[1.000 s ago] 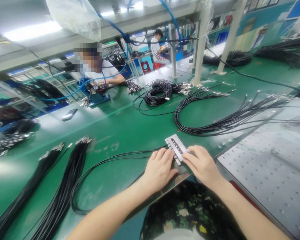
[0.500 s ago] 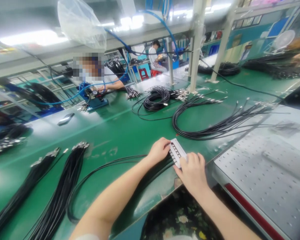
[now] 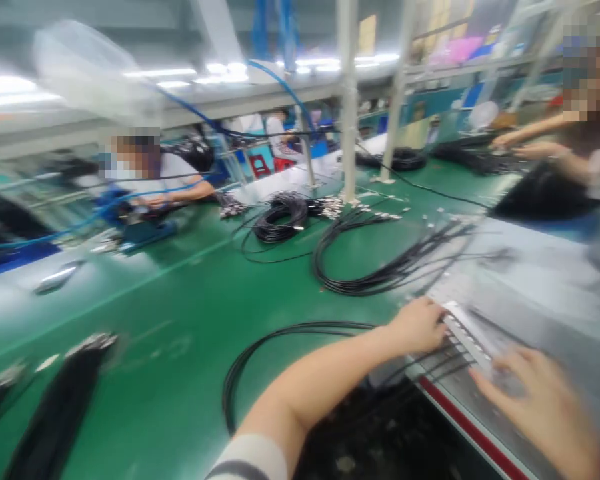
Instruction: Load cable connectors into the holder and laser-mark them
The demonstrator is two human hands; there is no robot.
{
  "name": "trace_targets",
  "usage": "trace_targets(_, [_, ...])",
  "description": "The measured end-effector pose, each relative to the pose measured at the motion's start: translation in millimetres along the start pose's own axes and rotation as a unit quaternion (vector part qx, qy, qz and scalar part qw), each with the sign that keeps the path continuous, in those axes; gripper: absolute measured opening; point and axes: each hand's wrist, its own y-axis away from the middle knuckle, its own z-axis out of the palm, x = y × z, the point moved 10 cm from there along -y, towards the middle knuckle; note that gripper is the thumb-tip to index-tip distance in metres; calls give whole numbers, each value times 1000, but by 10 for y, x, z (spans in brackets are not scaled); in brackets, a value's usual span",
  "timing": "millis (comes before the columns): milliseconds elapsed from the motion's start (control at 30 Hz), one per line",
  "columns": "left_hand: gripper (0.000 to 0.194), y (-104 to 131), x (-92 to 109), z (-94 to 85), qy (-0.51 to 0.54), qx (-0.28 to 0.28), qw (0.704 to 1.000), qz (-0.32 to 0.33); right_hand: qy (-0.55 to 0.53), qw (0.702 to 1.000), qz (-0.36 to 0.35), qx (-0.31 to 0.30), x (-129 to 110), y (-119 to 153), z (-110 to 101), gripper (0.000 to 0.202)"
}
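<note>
A: Head view, the only one up: the white holder (image 3: 466,339) is between the person's two hands, over the metal plate (image 3: 545,333) to the right of the green table (image 3: 180,293). And whether it rests on that plate or hangs just above, the blur won't say!

B: Here's the relation that matters: its long axis. It runs from the far left end, by the left hand (image 3: 420,325), down to the near right end, by the right hand (image 3: 543,400). So the holder lies just right of the left hand, and ahead and left of the right.

A: Which hand is nearer?

B: The left looks to be touching, fingers bent and clamped on the holder's far end. The right is badly smeared, thumb and fingers around the near end; whether they press on it, nobody can tell.

A: Dark strands reach the holder's left edge, and left of it, past the left arm, curves a loop of cables (image 3: 229,380). Beyond the holder, farther off, a curved bundle (image 3: 340,288) lies on the table.

B: Brands, labels? None on the holder, plate or table that can be read.
</note>
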Motion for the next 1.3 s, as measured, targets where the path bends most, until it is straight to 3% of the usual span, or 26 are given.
trace_targets(100, [29, -153, 145, 293, -23, -70, 997, 32, 32, 996, 5, -83, 130, 164, 27, 21])
trace_targets(200, [29, -225, 164, 388, -29, -96, 993, 67, 69, 990, 3, -123, 152, 212, 39, 17])
trace_targets(333, [32, -249, 122, 418, -87, -96, 987, 98, 111, 984, -13, -137, 222, 121, -32, 15])
trace_targets(467, [26, -273, 235, 520, -156, -80, 971, 160, 122, 982, 6, -141, 472, 23, -119, 13])
trace_targets(667, [17, -372, 382, 653, -174, -72, 966, 180, 96, 980, 29, -175, 642, 41, -182, 11])
trace_targets(1133, [14, -325, 507, 703, -235, -70, 936, 251, 105, 983, 46, -145, 690, 173, -224, 15])
trace_targets(1300, [16, -340, 494, 694, -220, -65, 947, 225, 83, 979, 57, -177, 782, 212, -305, 21])
